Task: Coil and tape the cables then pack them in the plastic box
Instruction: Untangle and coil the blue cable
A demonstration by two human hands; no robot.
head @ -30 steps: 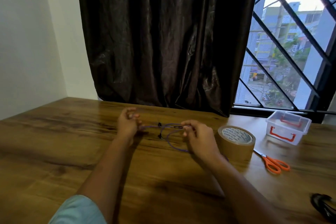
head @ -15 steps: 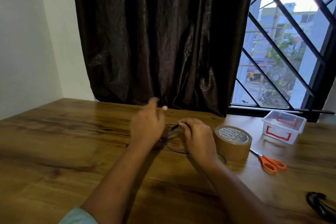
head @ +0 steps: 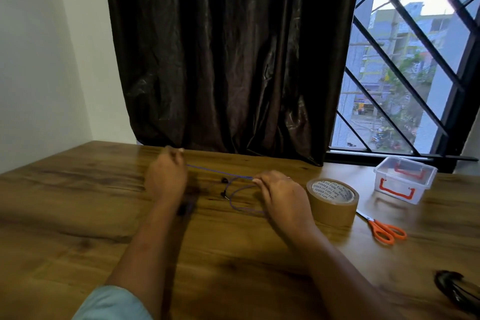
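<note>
A thin purple cable [head: 235,191] with small black earbud ends lies partly looped on the wooden table [head: 78,215]. My left hand [head: 166,176] pinches one stretch of it and holds it out to the left, above the table. My right hand [head: 281,195] pinches the loops together at their right side. A taut strand runs between the two hands. A clear plastic box [head: 405,179] with red latches stands at the far right near the window. A roll of brown tape [head: 332,201] sits just right of my right hand.
Orange-handled scissors [head: 384,230] lie right of the tape roll. A black coiled cable [head: 457,291] rests at the table's near right edge. A dark curtain [head: 220,60] hangs behind the table, and a barred window is at the right.
My left hand came over to the loops beside my right hand, then drew back out to the left with a strand of the purple cable. My right hand stayed on the loops.
</note>
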